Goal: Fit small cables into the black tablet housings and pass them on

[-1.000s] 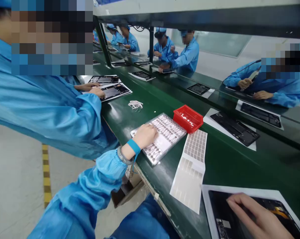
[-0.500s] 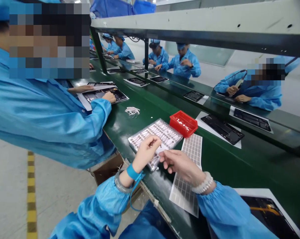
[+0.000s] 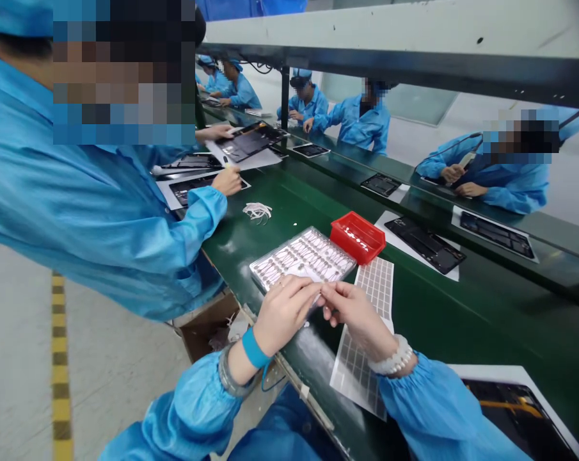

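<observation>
My left hand (image 3: 285, 314) is closed in a pinch over the near edge of a clear tray (image 3: 302, 256) filled with rows of small parts with thin reddish leads. The fingertips of my right hand (image 3: 359, 315) are pinched too and meet those of the left. Whatever lies between them is too small and covered to make out. Beneath my right wrist runs a sheet of greyish square stickers (image 3: 376, 288). A red bin (image 3: 357, 237) with small white pieces inside stands just behind the tray.
White strips (image 3: 257, 211) lie in a loose pile on the green bench (image 3: 289, 192). Black device housings (image 3: 424, 244) rest on white sheets along the line, another (image 3: 524, 410) at bottom right. A co-worker (image 3: 102, 205) at left lifts a housing (image 3: 251, 141). A shelf beam (image 3: 395, 38) crosses above.
My left hand has turned over and its fingers have come against those of my right hand. The co-worker at left has raised a housing off the bench.
</observation>
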The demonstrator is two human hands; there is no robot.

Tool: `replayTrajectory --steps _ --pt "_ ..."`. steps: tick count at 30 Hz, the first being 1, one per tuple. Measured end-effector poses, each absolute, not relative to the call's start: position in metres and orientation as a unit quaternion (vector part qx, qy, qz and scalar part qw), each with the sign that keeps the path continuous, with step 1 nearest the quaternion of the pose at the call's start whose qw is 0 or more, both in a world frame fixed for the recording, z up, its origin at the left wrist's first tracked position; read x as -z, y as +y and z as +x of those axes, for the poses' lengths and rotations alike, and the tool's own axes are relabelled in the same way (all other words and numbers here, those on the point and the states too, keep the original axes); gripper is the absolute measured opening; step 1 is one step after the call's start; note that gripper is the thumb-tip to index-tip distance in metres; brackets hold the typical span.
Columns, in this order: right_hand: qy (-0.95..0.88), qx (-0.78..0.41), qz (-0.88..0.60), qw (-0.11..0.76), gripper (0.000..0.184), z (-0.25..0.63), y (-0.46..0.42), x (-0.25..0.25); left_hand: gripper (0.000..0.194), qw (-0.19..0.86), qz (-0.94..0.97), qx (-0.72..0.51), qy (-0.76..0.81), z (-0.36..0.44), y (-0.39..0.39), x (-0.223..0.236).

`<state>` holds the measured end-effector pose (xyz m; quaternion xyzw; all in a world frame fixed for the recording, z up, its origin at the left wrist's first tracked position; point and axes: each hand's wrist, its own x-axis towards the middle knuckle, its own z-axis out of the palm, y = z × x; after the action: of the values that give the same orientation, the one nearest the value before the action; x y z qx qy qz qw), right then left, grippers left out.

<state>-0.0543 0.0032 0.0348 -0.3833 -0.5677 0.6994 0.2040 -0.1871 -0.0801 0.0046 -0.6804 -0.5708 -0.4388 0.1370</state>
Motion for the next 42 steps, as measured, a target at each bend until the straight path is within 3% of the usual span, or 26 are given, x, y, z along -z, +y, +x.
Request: replayTrajectory --steps 14,19,23,26,29,33,38,42 --pt "-0.619 -0.639 -0.409 0.203 0.01 -0.038 0.004 -0.041 0.023 0.169 -0.667 0.338 -0.642 -0.188 -0.057 -0.006" --pt "-0.616 -0.637 -0.43 0.173 0.014 -0.007 0.003 -0.05 0.034 0.174 -0.706 0.298 -0.618 -0.176 -0.06 -0.023" --pt "-0.625 -0.633 -0.44 0.121 0.019 0.036 -0.011 -0.055 0.02 0.103 -0.791 0.319 -0.512 -0.127 -0.075 -0.032" --pt "-0.683 -0.533 -0.455 0.206 0.013 0.078 -0.031 -0.05 0.022 -0.007 -0.793 0.369 -0.485 -0.09 -0.081 -0.027" --pt "-0.733 -0.403 -0.463 0.294 0.008 0.12 -0.062 -0.04 0.026 -0.193 -0.771 0.379 -0.475 -0.058 -0.085 -0.013" --pt "-0.737 -0.355 -0.482 0.315 0.016 0.156 -0.108 -0.022 0.029 -0.314 -0.77 0.355 -0.427 -0.021 -0.096 0.006" --pt "-0.712 -0.363 -0.496 0.339 0.016 0.199 -0.131 -0.016 0.026 -0.214 -0.837 0.327 -0.383 -0.002 -0.107 0.013" --pt "-0.723 -0.26 -0.584 0.263 0.02 0.262 -0.109 -0.02 0.026 -0.15 -0.869 0.304 -0.362 -0.009 -0.107 0.016"
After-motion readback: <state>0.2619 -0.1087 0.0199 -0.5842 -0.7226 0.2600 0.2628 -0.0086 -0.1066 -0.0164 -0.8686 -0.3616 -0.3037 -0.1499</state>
